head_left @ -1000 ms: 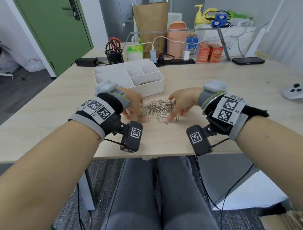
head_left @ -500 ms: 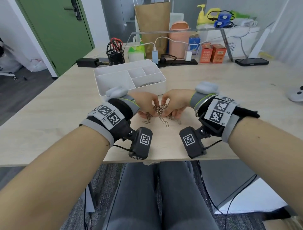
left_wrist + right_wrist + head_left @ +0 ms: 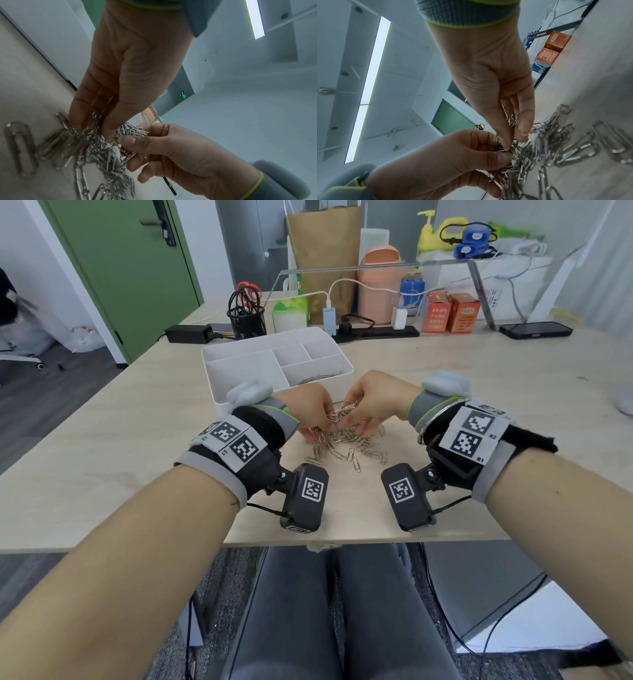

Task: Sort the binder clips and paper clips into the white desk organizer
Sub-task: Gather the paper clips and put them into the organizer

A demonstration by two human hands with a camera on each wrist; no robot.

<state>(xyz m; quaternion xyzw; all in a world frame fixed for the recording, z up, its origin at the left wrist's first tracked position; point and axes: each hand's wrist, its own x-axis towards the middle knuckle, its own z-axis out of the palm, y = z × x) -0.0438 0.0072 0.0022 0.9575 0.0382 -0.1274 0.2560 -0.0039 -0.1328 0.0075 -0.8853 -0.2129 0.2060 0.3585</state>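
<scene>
A heap of silver paper clips (image 3: 346, 440) lies on the wooden table in front of the white desk organizer (image 3: 239, 371). My left hand (image 3: 317, 414) and right hand (image 3: 359, 410) meet over the heap, and together they lift a bunch of clips (image 3: 340, 416) just off the table. In the left wrist view my left hand (image 3: 99, 121) pinches clips between thumb and curled fingers. In the right wrist view my right hand (image 3: 515, 132) pinches clips (image 3: 539, 142) the same way. Some paper clips (image 3: 317, 378) lie in the organizer's near right compartment. No binder clips show.
Behind the organizer stand a black mesh pen cup (image 3: 247, 316), a power strip (image 3: 376, 332), a pink container (image 3: 378, 289), two orange boxes (image 3: 452, 313) and a phone (image 3: 536, 329). Loose clips (image 3: 356, 463) are scattered toward the table's near edge. My knees sit under the table.
Both hands have closed in from the sides of the heap, gathered clips between them, and raised a bunch slightly off the table.
</scene>
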